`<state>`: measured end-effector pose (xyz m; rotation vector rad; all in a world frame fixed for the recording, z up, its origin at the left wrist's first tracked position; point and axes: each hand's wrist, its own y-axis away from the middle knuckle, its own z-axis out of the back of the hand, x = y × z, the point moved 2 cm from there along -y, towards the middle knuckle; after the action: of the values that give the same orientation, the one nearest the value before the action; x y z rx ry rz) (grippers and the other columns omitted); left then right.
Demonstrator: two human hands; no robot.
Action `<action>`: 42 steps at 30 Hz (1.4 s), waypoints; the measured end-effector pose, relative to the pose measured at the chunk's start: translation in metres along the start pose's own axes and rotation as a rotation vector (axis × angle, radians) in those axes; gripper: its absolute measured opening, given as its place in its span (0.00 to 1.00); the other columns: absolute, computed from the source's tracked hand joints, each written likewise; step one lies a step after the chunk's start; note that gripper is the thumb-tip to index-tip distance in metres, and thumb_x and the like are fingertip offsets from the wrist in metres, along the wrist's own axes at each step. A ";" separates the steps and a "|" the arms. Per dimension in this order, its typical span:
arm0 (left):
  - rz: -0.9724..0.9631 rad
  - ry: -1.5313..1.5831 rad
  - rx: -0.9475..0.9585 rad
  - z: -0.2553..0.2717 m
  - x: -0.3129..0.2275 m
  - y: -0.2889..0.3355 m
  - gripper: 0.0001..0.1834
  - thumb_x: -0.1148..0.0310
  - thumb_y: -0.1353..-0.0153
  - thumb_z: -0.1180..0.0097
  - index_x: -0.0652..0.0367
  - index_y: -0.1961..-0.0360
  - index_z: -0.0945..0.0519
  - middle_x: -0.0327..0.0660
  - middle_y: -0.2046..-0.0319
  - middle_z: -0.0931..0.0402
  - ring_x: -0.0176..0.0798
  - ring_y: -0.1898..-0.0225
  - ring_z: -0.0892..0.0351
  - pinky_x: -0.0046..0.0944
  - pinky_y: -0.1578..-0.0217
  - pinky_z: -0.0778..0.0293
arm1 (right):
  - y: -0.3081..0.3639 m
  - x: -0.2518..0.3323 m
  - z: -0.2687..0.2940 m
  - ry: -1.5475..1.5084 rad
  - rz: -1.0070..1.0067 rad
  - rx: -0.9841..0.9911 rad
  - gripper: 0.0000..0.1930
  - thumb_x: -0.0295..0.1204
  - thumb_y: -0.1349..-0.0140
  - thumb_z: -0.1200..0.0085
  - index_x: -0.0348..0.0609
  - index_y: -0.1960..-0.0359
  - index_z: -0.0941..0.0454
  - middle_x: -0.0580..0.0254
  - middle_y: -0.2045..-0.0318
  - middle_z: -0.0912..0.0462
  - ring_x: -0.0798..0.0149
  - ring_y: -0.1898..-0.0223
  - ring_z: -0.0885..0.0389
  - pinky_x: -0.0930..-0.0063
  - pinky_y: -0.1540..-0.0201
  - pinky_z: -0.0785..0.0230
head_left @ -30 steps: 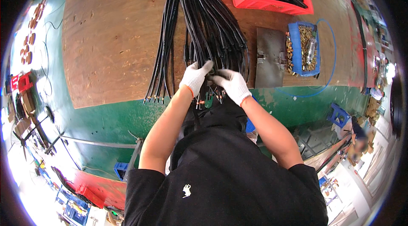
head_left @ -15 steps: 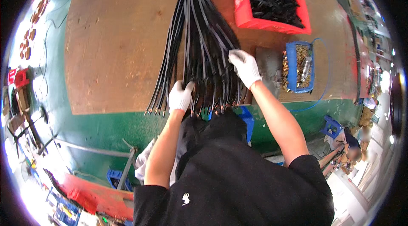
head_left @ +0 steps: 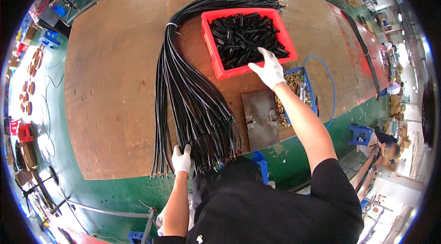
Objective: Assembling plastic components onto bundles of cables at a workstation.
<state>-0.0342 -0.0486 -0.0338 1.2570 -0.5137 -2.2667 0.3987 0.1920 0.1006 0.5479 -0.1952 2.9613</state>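
A large bundle of black cables [head_left: 190, 101] lies curved over the brown table, gathered by a white tie [head_left: 172, 24] near its far bend. Their stripped, copper-coloured ends fan out by the near edge. My left hand [head_left: 181, 160], in a white glove, is closed at these ends, on what looks like one black cable. Over the near rim of a red bin [head_left: 243, 71] my gloved right hand [head_left: 270, 68] reaches forward, thumb and fingers apart, holding nothing. Many short black plastic pieces [head_left: 245, 37] fill the bin, just beyond its fingertips.
Right of the cables lies a flat dark metal plate [head_left: 260, 120]. Beside it, a blue tray [head_left: 313, 95] of small brass-coloured parts sits partly behind my right forearm. A thin blue hose [head_left: 331, 83] loops past the tray. A blue stool [head_left: 360, 134] stands on the green floor at right.
My right hand has left the cables and moved up and right to the red bin, its fingers opening. My left hand stays at the cable ends. The view has shifted to show more table.
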 end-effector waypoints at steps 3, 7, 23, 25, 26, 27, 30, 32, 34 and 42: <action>-0.011 0.068 -0.003 -0.002 -0.001 -0.002 0.24 0.54 0.33 0.36 0.65 0.50 0.20 0.56 0.56 0.14 0.53 0.55 0.14 0.46 0.49 0.24 | -0.047 -0.020 -0.008 -0.025 -0.104 0.128 0.50 0.57 0.43 0.30 0.47 0.24 0.36 0.41 0.29 0.29 0.41 0.27 0.32 0.52 0.26 0.36; -0.010 0.144 -0.016 -0.001 0.003 -0.001 0.19 0.59 0.32 0.34 0.65 0.52 0.19 0.46 0.60 0.14 0.37 0.60 0.19 0.39 0.54 0.24 | -0.082 -0.014 -0.019 -0.106 -0.314 0.249 0.56 0.66 0.47 0.32 0.47 0.22 0.39 0.40 0.26 0.33 0.41 0.25 0.34 0.52 0.25 0.37; 0.124 0.301 -0.087 -0.013 -0.010 0.004 0.14 0.65 0.34 0.33 0.65 0.56 0.19 0.40 0.66 0.16 0.31 0.69 0.23 0.36 0.67 0.26 | -0.185 0.075 -0.030 0.674 1.345 0.710 0.46 0.35 0.51 0.30 0.62 0.26 0.36 0.59 0.25 0.33 0.49 0.22 0.40 0.31 0.25 0.44; 0.067 0.322 -0.106 -0.013 -0.012 0.002 0.15 0.66 0.35 0.33 0.66 0.55 0.19 0.42 0.65 0.15 0.33 0.66 0.22 0.37 0.62 0.24 | -0.192 0.079 -0.043 0.665 1.348 0.717 0.44 0.33 0.50 0.32 0.60 0.27 0.33 0.60 0.24 0.35 0.46 0.21 0.42 0.31 0.27 0.42; 0.083 0.300 -0.116 -0.013 -0.009 0.003 0.15 0.66 0.35 0.33 0.67 0.55 0.19 0.43 0.65 0.15 0.34 0.65 0.22 0.37 0.61 0.24 | -0.198 0.079 -0.048 0.675 1.364 0.706 0.43 0.33 0.50 0.32 0.61 0.28 0.33 0.60 0.24 0.35 0.46 0.23 0.41 0.32 0.28 0.40; 0.099 0.279 -0.125 -0.013 -0.007 0.003 0.15 0.66 0.35 0.33 0.67 0.55 0.20 0.43 0.64 0.15 0.34 0.64 0.21 0.37 0.59 0.24 | -0.202 0.078 -0.051 0.687 1.378 0.696 0.43 0.33 0.50 0.32 0.61 0.28 0.32 0.61 0.25 0.34 0.46 0.24 0.39 0.32 0.30 0.38; 0.140 0.206 -0.109 -0.015 -0.015 0.001 0.12 0.69 0.33 0.34 0.66 0.56 0.19 0.40 0.63 0.16 0.32 0.62 0.23 0.35 0.56 0.26 | -0.195 0.068 -0.054 0.657 1.326 0.684 0.41 0.33 0.49 0.34 0.63 0.29 0.31 0.61 0.27 0.32 0.48 0.27 0.35 0.39 0.36 0.29; 0.140 0.188 -0.122 -0.015 -0.012 0.003 0.11 0.69 0.33 0.34 0.65 0.57 0.20 0.39 0.64 0.17 0.32 0.63 0.23 0.35 0.57 0.25 | -0.189 0.069 -0.049 0.602 1.271 0.690 0.38 0.32 0.46 0.36 0.65 0.30 0.30 0.59 0.32 0.28 0.47 0.34 0.27 0.49 0.41 0.22; 0.119 0.209 -0.139 -0.017 0.008 0.000 0.11 0.69 0.33 0.34 0.65 0.57 0.20 0.39 0.64 0.17 0.32 0.63 0.23 0.36 0.57 0.25 | -0.187 0.070 -0.044 0.570 1.201 0.726 0.37 0.31 0.45 0.37 0.67 0.30 0.30 0.58 0.33 0.28 0.46 0.36 0.25 0.49 0.41 0.22; 0.102 0.140 -0.159 -0.017 0.002 -0.002 0.18 0.63 0.36 0.32 0.67 0.53 0.18 0.47 0.63 0.13 0.37 0.62 0.18 0.40 0.56 0.23 | -0.172 0.016 -0.005 0.397 0.822 0.839 0.40 0.24 0.46 0.40 0.69 0.29 0.34 0.48 0.35 0.28 0.37 0.40 0.22 0.47 0.38 0.25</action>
<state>-0.0207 -0.0497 -0.0446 1.2685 -0.3322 -2.0732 0.4071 0.3638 0.1194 -0.1512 1.1691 3.7541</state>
